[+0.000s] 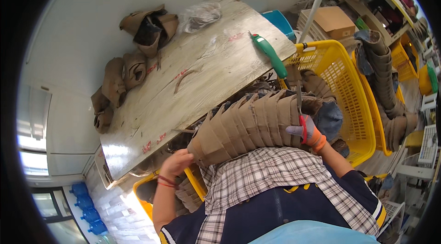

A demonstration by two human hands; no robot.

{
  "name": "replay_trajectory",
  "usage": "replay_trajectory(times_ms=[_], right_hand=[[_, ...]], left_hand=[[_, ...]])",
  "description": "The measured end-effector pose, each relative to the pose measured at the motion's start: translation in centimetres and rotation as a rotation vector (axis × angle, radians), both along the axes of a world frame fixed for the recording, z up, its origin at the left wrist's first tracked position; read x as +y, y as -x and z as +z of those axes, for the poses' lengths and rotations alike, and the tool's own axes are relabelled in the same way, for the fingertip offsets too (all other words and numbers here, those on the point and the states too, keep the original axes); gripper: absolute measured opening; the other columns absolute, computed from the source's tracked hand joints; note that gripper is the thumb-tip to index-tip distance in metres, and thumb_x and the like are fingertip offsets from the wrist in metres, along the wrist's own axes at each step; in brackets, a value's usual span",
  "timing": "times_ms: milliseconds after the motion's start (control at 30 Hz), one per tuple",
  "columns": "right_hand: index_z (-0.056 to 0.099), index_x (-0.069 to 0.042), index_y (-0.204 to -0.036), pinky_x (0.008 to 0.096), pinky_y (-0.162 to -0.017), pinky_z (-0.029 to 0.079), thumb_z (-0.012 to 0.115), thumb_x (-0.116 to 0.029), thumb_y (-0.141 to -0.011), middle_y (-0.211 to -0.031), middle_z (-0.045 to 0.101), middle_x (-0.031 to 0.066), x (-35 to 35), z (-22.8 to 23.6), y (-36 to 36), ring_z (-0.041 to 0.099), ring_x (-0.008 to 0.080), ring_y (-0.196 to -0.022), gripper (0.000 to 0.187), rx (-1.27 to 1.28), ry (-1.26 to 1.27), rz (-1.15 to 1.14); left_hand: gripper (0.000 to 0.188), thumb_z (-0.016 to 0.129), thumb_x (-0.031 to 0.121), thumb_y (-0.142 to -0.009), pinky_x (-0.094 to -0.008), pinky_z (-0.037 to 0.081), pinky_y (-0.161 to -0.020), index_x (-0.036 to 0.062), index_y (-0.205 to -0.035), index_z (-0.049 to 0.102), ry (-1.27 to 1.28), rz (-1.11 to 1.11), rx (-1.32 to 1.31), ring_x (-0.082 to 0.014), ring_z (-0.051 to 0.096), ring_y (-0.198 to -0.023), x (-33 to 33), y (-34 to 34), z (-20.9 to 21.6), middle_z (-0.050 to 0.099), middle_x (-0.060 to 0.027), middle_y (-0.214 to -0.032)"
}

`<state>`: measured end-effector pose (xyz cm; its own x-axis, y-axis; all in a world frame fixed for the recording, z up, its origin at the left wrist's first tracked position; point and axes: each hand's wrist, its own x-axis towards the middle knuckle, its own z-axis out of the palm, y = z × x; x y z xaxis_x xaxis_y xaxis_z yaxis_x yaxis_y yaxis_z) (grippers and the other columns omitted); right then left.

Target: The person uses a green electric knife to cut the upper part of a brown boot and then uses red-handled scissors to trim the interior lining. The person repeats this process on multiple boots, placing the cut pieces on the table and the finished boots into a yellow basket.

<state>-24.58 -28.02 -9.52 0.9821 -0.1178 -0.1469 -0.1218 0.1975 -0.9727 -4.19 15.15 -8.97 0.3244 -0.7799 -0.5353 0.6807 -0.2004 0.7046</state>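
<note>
Across my lap lies a long row of brown, stiff fabric pieces [248, 127], nested one in another like overlapping cuffs. My left hand [177, 163], bare with a red cord at the wrist, is closed on the row's left end. At the other end my right hand [313, 134], in a grey and orange glove, grips red-handled scissors [303, 127]. The blades point up, away from me, beside the last piece. Whether they touch the fabric I cannot tell. A dark blue lining [330, 117] shows to the right of the glove.
A worn wooden table [206, 65] stands ahead, with a green handheld cutter [269, 55], brown pieces [151, 28] and a clear plastic bag [200, 16] on it. A yellow basket [351, 92] stands right, another yellow basket [143, 198] below left. Stacked brown pieces [383, 72] lean farther right.
</note>
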Motion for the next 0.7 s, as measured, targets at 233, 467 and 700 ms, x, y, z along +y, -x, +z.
replay_trajectory(times_ms=[233, 467, 700], right_hand=[[0.049, 0.001, -0.129, 0.0302, -0.098, 0.041, 0.076, -0.015, -0.078, -0.123, 0.058, 0.0073, 2.2, 0.1, 0.8, 0.052, 0.0134, -0.112, 0.06, -0.005, -0.103, -0.023], [0.054, 0.002, -0.122, 0.0317, -0.092, 0.043, 0.076, -0.02, -0.078, -0.116, 0.062, 0.0113, 2.2, 0.0, 1.1, 0.056, 0.0152, -0.104, 0.055, -0.033, 0.142, -0.042], [0.054, 0.003, -0.12, 0.0343, -0.092, 0.044, 0.074, -0.022, -0.079, -0.114, 0.061, 0.016, 1.9, 0.7, 1.3, 0.058, 0.0216, -0.105, 0.052, -0.08, 0.365, -0.026]], left_hand=[[0.044, 0.051, -0.007, -0.074, -0.0437, 0.04, -0.097, 0.0043, -0.116, 0.058, -0.396, -0.037, -2.204, -0.0331, 0.052, -0.112, -17.9, -8.5, 7.9, 0.057, -0.0146, -0.119], [0.05, 0.046, 0.0, -0.084, -0.0538, 0.008, -0.116, 0.0201, -0.13, 0.051, 0.15, -0.733, -2.51, -0.0228, 0.038, -0.132, -41.9, -9.7, 0.2, 0.054, -0.0083, -0.128], [0.027, 0.047, 0.002, -0.087, -0.0603, 0.022, -0.109, 0.0158, -0.108, 0.058, -0.264, -0.792, -2.344, -0.0235, 0.056, -0.101, -42.6, -14.7, 0.2, 0.058, -0.005, -0.094]])
